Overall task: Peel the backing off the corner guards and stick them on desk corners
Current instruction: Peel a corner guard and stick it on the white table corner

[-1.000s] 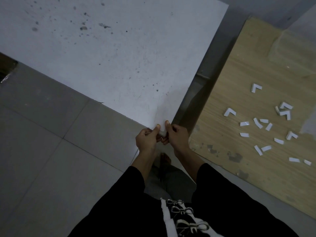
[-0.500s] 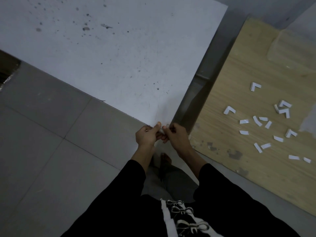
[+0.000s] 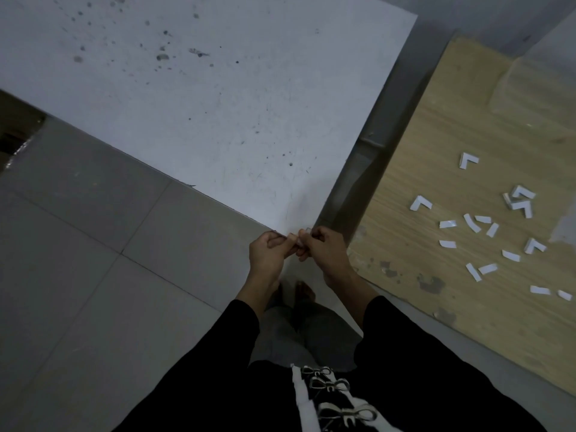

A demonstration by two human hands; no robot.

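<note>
A white desk (image 3: 218, 113) with dark specks fills the upper left; its near corner points toward me at the centre. My left hand (image 3: 269, 252) and my right hand (image 3: 324, 249) meet right at that corner, fingers curled. Between the fingertips a small clear corner guard (image 3: 304, 231) peeks out, pinched by both hands at the desk's tip. Most of the guard is hidden by my fingers, so I cannot tell whether it touches the desk.
A wooden board (image 3: 467, 213) lies to the right, carrying several white L-shaped corner guards (image 3: 420, 203) and white backing strips (image 3: 481, 269). A dark gap with a metal leg (image 3: 371, 151) separates desk and board. Grey floor tiles (image 3: 93, 275) spread left; my feet stand below my hands.
My thumbs lay flat on the desk corner a second ago; both hands have since curled and drawn slightly back, pinching the small guard between the fingertips.
</note>
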